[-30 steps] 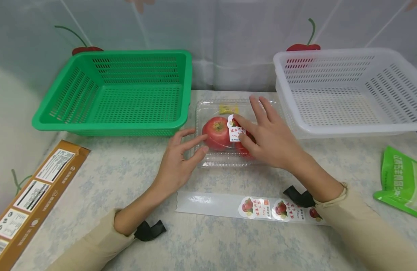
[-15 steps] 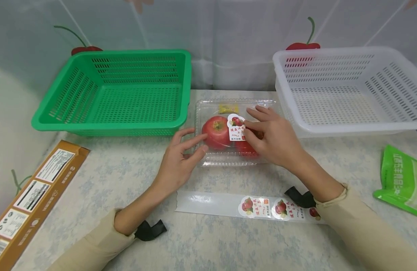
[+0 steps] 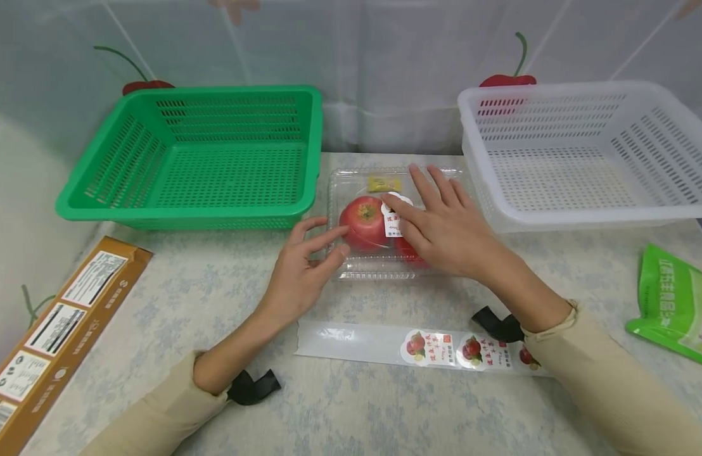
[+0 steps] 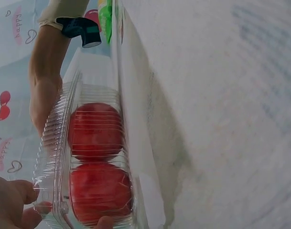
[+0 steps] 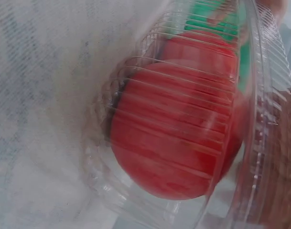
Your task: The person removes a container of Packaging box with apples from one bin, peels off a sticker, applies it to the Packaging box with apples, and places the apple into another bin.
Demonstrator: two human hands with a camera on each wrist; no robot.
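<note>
A lidded clear plastic clamshell box (image 3: 357, 266) lies on the table with two red apples (image 3: 363, 223) and a small yellow packet (image 3: 384, 184) visible through it. On its lid is a white apple sticker (image 3: 393, 226), partly covered by fingers. My right hand (image 3: 456, 231) lies flat over the lid's right half, its fingers extended and one fingertip on the sticker. At the box's left side, my left hand (image 3: 299, 278) steadies it with relaxed, spread fingers. The left wrist view shows both apples (image 4: 100, 191) side by side through the ribbed wall.
A green basket (image 3: 185, 220) stands behind left, a white basket (image 3: 590, 218) behind right. In front of the box lies a sticker strip (image 3: 351, 342). A long brown carton (image 3: 71, 329) sits at the left, a green pouch (image 3: 676, 304) at the right.
My right fingers first drew back to the sticker's right edge, bent, then straightened and slid left over the sticker again. My left hand and the box have stayed in place.
</note>
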